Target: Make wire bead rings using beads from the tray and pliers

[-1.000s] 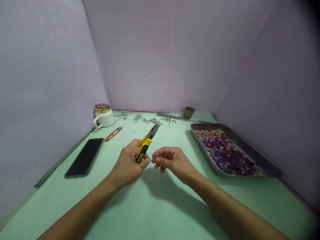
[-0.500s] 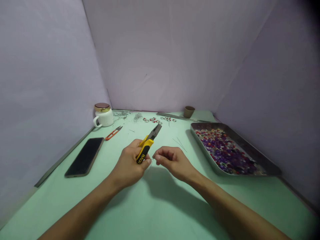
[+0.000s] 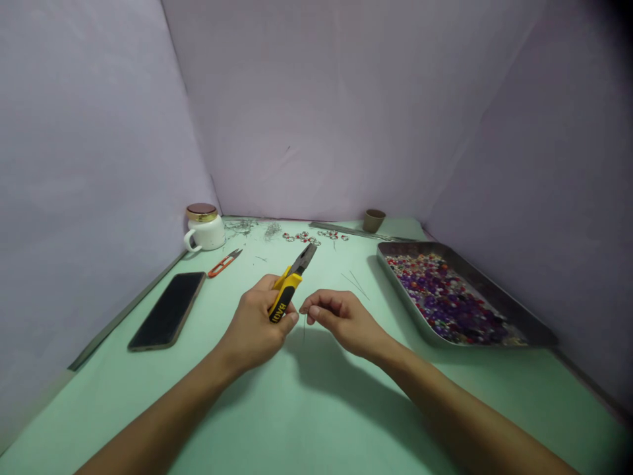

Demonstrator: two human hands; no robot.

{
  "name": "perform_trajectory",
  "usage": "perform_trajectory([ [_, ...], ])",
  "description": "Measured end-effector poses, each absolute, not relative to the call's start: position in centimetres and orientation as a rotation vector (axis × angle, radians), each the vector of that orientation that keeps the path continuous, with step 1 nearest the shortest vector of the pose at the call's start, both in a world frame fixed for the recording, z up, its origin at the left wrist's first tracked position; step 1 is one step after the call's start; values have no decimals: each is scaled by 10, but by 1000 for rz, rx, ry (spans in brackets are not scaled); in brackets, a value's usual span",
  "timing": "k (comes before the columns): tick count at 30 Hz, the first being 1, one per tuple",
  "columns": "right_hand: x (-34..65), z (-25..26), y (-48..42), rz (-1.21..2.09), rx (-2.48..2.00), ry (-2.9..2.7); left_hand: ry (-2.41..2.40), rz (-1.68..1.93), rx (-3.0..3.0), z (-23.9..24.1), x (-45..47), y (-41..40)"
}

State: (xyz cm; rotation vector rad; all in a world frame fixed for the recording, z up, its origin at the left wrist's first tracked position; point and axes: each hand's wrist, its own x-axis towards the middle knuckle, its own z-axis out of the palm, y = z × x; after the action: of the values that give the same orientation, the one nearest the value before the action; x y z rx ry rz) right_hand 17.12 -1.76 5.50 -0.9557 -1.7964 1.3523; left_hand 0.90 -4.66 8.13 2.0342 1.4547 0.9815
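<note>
My left hand (image 3: 257, 322) is closed round the yellow and black handles of a pair of pliers (image 3: 291, 278), whose dark jaws point up and away from me. My right hand (image 3: 341, 318) sits just to its right, fingers curled, thumb and forefinger pinching a thin wire (image 3: 303, 328) that hangs down between the two hands. The fingertips of both hands nearly touch above the green table (image 3: 306, 409).
A metal tray (image 3: 514, 315) full of coloured beads lies at the right. A black phone (image 3: 169, 310), orange thread snips (image 3: 223, 264) and a white lidded mug (image 3: 204, 227) are at the left. Beaded pieces (image 3: 309, 237), loose wires (image 3: 357, 284) and a small brown cup (image 3: 374, 220) lie further back.
My hands have stayed almost in place. The right hand shifted slightly and the wire now hangs down from its pinch.
</note>
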Motion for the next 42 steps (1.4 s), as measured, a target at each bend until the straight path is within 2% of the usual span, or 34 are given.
perform_trajectory([
  [12, 176, 59, -20, 915, -1024, -2151, 1445, 934, 2131, 79, 7, -46],
  [25, 180, 58, -16, 1345, -941, -1956, 1421, 991, 2180, 77, 7, -47],
  [32, 177, 57, -15, 1350, -981, -1898, 1416, 990, 2172, 78, 8, -49],
  [42, 179, 57, -17, 1128, -980, -2006, 1431, 1019, 2169, 75, 8, -48],
])
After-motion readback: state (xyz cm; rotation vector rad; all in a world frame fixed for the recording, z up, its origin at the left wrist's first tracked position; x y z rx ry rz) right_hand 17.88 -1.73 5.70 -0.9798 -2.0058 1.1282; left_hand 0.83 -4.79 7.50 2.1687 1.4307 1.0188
